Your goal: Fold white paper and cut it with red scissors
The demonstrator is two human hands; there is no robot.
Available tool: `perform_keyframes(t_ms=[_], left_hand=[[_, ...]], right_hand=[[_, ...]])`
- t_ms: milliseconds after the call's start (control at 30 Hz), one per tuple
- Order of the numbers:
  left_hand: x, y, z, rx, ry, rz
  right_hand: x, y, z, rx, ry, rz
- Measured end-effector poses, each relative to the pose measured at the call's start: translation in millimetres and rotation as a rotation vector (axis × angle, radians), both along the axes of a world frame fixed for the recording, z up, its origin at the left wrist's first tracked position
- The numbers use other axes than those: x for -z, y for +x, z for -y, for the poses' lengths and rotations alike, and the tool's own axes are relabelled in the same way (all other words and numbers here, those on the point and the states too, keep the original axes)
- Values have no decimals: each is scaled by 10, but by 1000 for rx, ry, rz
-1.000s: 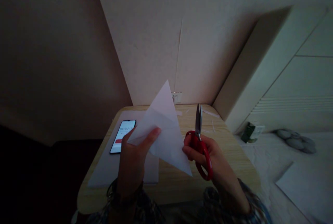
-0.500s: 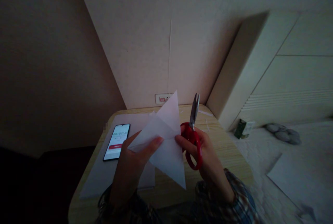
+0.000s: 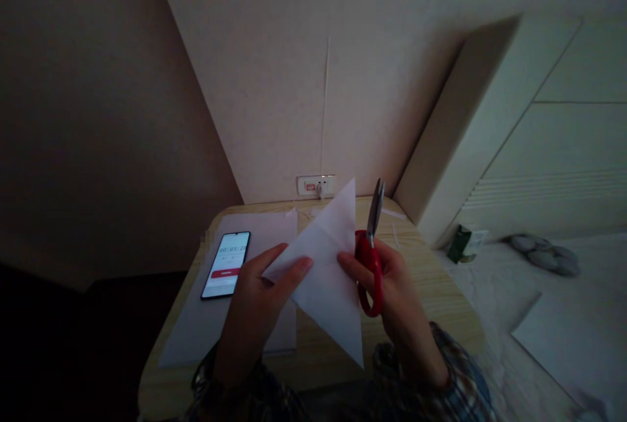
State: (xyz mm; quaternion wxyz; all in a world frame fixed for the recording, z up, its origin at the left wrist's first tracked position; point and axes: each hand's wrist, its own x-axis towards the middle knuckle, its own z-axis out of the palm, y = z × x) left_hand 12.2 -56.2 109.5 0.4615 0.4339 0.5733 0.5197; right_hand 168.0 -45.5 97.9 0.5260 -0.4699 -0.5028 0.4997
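Observation:
A folded white sheet of paper (image 3: pixel 328 265), roughly triangular with faint creases, is held up over the table between both hands. My left hand (image 3: pixel 262 298) grips its left corner, thumb on top and fingers behind. With thumb against the paper's right side, my right hand (image 3: pixel 386 278) pinches the sheet and also keeps hold of red-handled scissors (image 3: pixel 376 213). Their blades point up and away, slightly parted, clear of the paper. The fingers behind the sheet are hidden.
On the wooden table (image 3: pixel 431 304), a phone (image 3: pixel 226 265) showing a timer lies on white paper sheets (image 3: pixel 189 340). Thin paper strips (image 3: pixel 396 236) lie toward the back right. A wall socket (image 3: pixel 316 185) is behind. At right, a bed holds a green-and-white box (image 3: pixel 460 245) and a grey item (image 3: pixel 543 255).
The paper has turned slightly and its upper tip has shifted right. Both hands and the scissors sit a little further right in view, as does the whole scene.

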Motion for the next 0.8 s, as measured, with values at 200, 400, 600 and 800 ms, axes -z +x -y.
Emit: perform_keyframes(t_ms=[200, 400, 600, 800], left_hand=[[42, -25, -18, 89, 49, -114], [67, -72, -55, 142, 141, -104], [28, -129, -69, 279, 142, 45], [81, -223, -86, 372, 47, 124]], right_hand=[[-2, 22, 13, 16, 0, 23], [7, 67, 8, 35, -16, 3], [18, 110, 5, 56, -29, 7], [27, 114, -2, 49, -10, 35]])
